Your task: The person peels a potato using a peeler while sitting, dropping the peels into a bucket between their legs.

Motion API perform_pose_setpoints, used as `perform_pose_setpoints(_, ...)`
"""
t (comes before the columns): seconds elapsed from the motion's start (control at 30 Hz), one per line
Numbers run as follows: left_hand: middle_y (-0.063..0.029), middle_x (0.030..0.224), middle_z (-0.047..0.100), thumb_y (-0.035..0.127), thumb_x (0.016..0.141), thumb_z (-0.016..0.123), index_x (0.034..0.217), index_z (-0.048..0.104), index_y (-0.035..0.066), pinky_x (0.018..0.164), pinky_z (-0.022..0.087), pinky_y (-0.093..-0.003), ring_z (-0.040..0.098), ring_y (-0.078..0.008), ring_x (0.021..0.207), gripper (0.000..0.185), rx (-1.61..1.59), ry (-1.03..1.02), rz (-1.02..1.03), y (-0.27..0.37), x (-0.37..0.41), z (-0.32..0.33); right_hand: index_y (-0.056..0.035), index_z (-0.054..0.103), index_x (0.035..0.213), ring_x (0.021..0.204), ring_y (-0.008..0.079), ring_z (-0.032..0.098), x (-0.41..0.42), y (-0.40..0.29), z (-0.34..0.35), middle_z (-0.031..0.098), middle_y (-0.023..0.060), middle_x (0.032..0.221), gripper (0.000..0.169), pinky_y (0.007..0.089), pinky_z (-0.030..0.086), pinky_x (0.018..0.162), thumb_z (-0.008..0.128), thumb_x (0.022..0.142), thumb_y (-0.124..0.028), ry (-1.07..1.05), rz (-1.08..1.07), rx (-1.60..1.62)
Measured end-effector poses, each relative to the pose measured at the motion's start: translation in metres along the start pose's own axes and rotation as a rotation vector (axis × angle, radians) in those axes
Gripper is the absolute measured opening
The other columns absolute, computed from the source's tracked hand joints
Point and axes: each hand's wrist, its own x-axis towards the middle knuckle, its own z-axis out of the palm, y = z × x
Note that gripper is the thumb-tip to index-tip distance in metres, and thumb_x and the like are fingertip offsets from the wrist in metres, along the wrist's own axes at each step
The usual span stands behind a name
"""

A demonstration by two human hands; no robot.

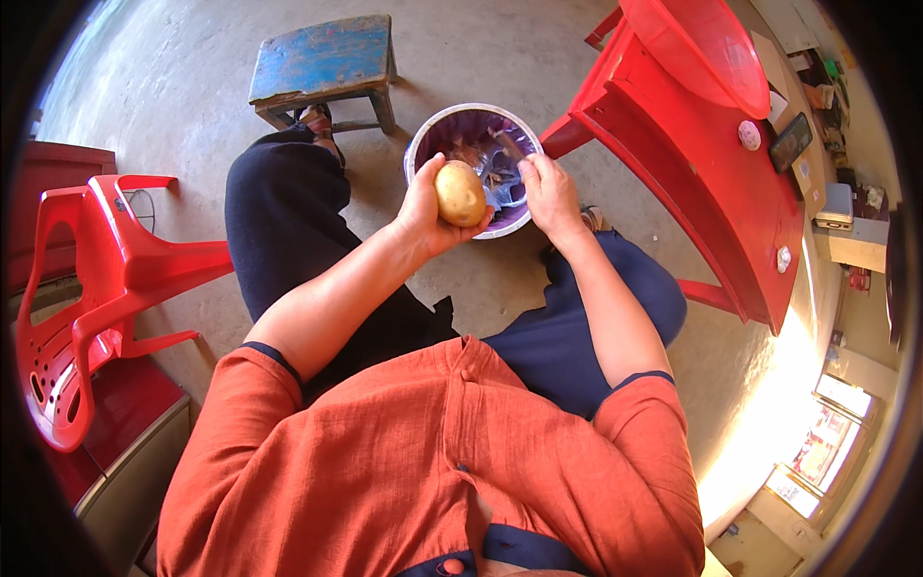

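Note:
A whole unpeeled potato (460, 195) rests in my left hand (424, 205), with the fingers curled beneath it and the thumb at its upper side. My right hand (551, 193) grips a slim tool (510, 146), a small knife or a peeler; its exact kind is unclear, and the fist hides its handle. Below both hands stands a round waste bin (472, 108) with a pale rim and a purple lining. Scraps and crumpled clear plastic (502, 189) lie inside it. The potato and the tool are apart, both above the bin's opening.
A worn blue wooden stool (324, 58) stands ahead on the left. To the right, a red table (692, 144) carries a red plastic basin (703, 58) and a phone (791, 143). On the left is a red plastic chair (108, 267). My knees flank the bin.

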Motion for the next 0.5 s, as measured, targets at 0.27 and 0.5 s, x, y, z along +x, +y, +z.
perform_pose_setpoints(0.27, -0.0122, 0.113, 0.056, 0.057, 0.088, 0.047, 0.118, 0.052, 0.013, 0.078, 0.052, -0.0453, 0.056, -0.0329, 0.100, 0.053, 0.022, 0.037, 0.022, 0.000, 0.001, 0.005, -0.0079, 0.058, 0.095, 0.089, 0.0419, 0.060, -0.003, -0.001, -0.001, 0.064, 0.0209, 0.092, 0.028, 0.0510, 0.047, 0.076, 0.048, 0.092, -0.033, -0.279, 0.242, -0.248)
perform_pose_setpoints(0.5, -0.0130, 0.110, 0.057, 0.057, 0.087, 0.049, 0.116, 0.052, 0.013, 0.080, 0.052, -0.0468, 0.056, -0.0336, 0.100, 0.052, 0.048, 0.024, -0.008, 0.001, 0.001, 0.003, -0.0059, 0.057, 0.090, 0.087, 0.0422, 0.060, -0.002, 0.003, -0.002, 0.064, 0.0211, 0.089, 0.027, 0.0500, 0.047, 0.075, 0.047, 0.092, -0.031, -0.385, 0.218, -0.275)
